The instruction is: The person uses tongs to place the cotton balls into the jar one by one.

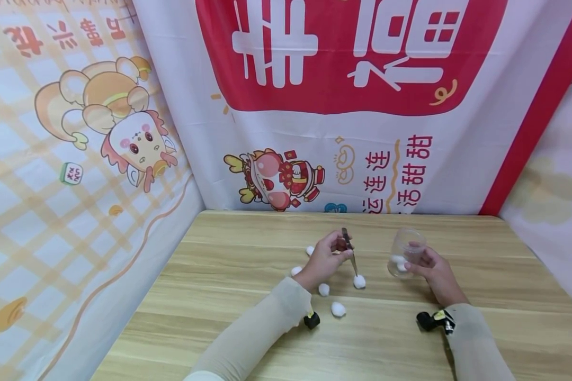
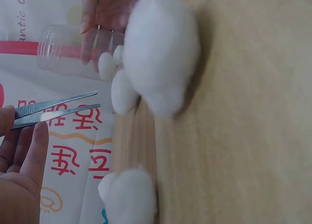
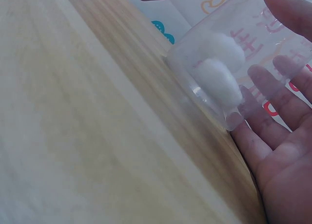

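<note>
In the head view my left hand [image 1: 325, 259] pinches metal tweezers [image 1: 350, 253] that point down at a cotton ball [image 1: 359, 282]. The left wrist view shows the tweezers [image 2: 56, 109] with their two tips apart and nothing between them, a small gap short of a cotton ball [image 2: 124, 91]. My right hand [image 1: 437, 275] grips a clear plastic jar [image 1: 407, 241], its fingers wrapped about the side. White cotton balls [image 3: 219, 83] lie at the bottom of the jar [image 3: 187, 53]. Whether its base touches the table cannot be made out.
More loose cotton balls lie on the wooden table [image 1: 248, 248] around the left forearm, among them a near one [image 1: 338, 309] and another [image 1: 324, 289]. A printed cloth [image 1: 276, 127] hangs along the table's back edge. Black wrist cameras [image 1: 312, 320] sit at both cuffs.
</note>
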Available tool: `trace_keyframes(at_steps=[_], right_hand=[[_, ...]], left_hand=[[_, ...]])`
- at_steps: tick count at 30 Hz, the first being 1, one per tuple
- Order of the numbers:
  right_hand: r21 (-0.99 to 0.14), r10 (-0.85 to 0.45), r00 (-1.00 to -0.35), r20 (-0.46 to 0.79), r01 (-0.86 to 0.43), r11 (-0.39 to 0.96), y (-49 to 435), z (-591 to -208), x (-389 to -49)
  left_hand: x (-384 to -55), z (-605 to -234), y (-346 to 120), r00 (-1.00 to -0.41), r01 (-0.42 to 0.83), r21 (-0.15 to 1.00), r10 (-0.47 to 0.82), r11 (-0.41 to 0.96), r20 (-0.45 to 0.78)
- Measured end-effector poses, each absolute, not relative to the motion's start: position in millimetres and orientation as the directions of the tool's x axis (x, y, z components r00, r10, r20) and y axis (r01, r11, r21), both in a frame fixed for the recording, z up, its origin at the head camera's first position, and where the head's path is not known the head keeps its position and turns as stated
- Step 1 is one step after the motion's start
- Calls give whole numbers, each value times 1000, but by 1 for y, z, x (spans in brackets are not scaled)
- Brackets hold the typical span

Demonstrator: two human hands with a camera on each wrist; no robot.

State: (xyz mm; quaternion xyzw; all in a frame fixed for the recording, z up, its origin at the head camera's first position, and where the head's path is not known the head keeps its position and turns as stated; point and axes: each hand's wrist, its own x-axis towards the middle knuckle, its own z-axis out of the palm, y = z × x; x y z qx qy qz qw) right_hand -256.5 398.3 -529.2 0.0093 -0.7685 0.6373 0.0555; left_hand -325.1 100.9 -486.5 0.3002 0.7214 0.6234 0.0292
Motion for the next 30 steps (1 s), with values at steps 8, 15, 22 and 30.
trace_keyframes(at_steps=[8, 15, 22, 30], right_hand=[[-977, 56, -993, 100, -87, 192, 398, -529, -255], [-979, 45, -994, 101, -91, 185, 399, -529, -255], [-977, 38, -992, 117, -108, 182, 399, -530, -256], [-979, 55, -994, 94, -83, 185, 400, -529, -256]], left_hand=[[-324, -489, 104, -805, 418, 908, 475, 28, 355], [-323, -492, 105, -808, 421, 907, 469, 34, 357], [-322, -494, 106, -807, 431, 901, 468, 47, 361], [-321, -493, 107, -817, 415, 907, 468, 75, 336]])
